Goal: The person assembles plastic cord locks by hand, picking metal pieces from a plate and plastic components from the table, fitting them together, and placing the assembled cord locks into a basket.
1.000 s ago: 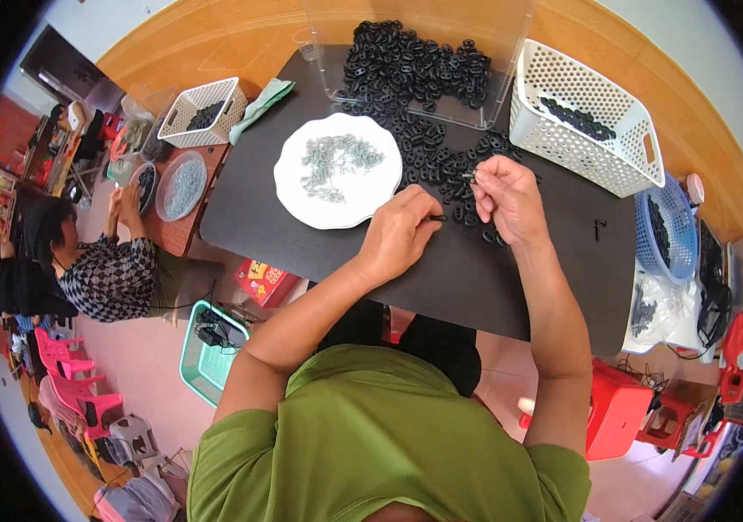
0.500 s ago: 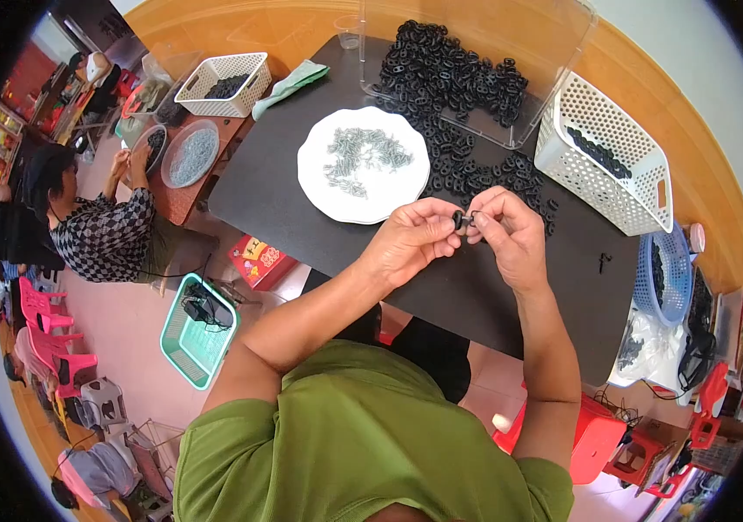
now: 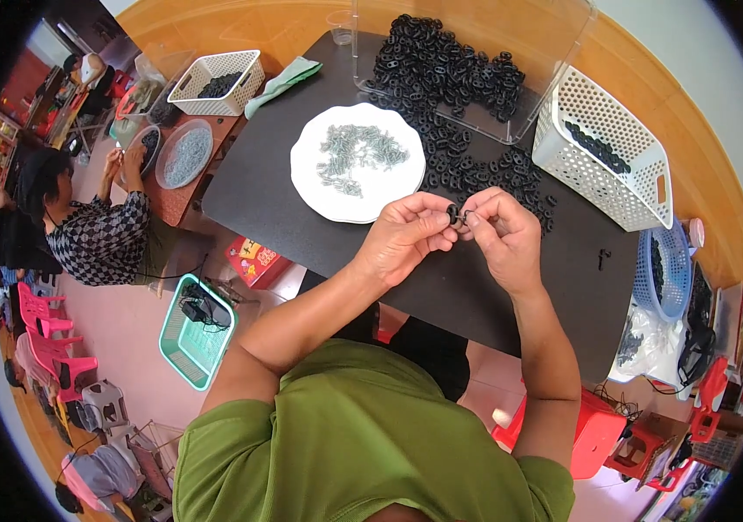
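Over the dark table, my left hand (image 3: 408, 239) pinches a small black oval plastic part (image 3: 452, 214) between thumb and fingers. My right hand (image 3: 507, 242) is closed beside it, its fingertips on a small dark piece (image 3: 468, 217) close against that part; its exact kind is hidden by the fingers. Left of my hands stands a white scalloped plate (image 3: 309, 196) with many small clear or silvery pins (image 3: 356, 150) on it. Beyond my hands lie heaped black oval plastic parts (image 3: 450, 70), spilling out of a clear plastic bin (image 3: 511, 137) on its side.
A white perforated basket (image 3: 650, 196) with black parts stands at the right, beside a blue basket (image 3: 676, 291). A few small black pieces (image 3: 603, 259) lie on the table (image 3: 563, 322). A green cloth (image 3: 289, 83) is at the far left edge. Another person (image 3: 97, 230) works at a neighbouring table.
My hands stay together in nearly the same place. The dark pieces between my fingertips have shifted slightly, with a little more of the left one's oval face showing. The view has moved slightly.
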Action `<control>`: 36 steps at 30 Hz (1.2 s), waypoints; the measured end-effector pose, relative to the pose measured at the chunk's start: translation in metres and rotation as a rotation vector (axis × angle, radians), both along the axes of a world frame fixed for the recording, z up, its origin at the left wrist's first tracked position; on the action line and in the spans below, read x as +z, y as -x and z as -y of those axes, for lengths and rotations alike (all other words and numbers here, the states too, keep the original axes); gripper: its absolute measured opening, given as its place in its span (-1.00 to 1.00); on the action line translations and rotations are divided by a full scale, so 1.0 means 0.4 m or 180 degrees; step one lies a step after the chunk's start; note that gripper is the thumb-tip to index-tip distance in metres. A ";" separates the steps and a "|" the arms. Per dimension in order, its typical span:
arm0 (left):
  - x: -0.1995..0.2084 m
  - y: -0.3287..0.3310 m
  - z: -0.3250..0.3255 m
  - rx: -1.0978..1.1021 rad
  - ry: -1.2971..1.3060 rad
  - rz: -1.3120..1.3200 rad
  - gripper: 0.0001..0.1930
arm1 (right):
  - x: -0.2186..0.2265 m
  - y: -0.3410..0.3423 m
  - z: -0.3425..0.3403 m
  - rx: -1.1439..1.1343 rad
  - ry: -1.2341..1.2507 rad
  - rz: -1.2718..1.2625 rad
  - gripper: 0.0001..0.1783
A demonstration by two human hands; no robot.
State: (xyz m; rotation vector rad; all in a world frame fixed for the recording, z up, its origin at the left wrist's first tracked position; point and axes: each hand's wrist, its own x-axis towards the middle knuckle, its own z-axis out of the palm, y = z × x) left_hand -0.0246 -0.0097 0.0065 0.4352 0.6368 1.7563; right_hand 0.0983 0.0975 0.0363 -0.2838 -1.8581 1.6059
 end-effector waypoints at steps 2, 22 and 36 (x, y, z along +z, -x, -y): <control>0.007 -0.006 0.000 0.0129 0.0025 -0.0126 -0.85 | -0.005 0.002 0.000 -0.0167 -0.0316 -0.0026 -0.92; 0.042 -0.039 0.006 0.1023 0.0050 -0.1536 -0.81 | -0.020 0.007 0.010 -0.0173 -0.0166 -0.0162 -0.92; 0.060 -0.023 0.021 0.0646 -0.0053 -0.1584 -0.84 | -0.026 0.003 -0.012 0.0888 0.0811 -0.0513 -0.64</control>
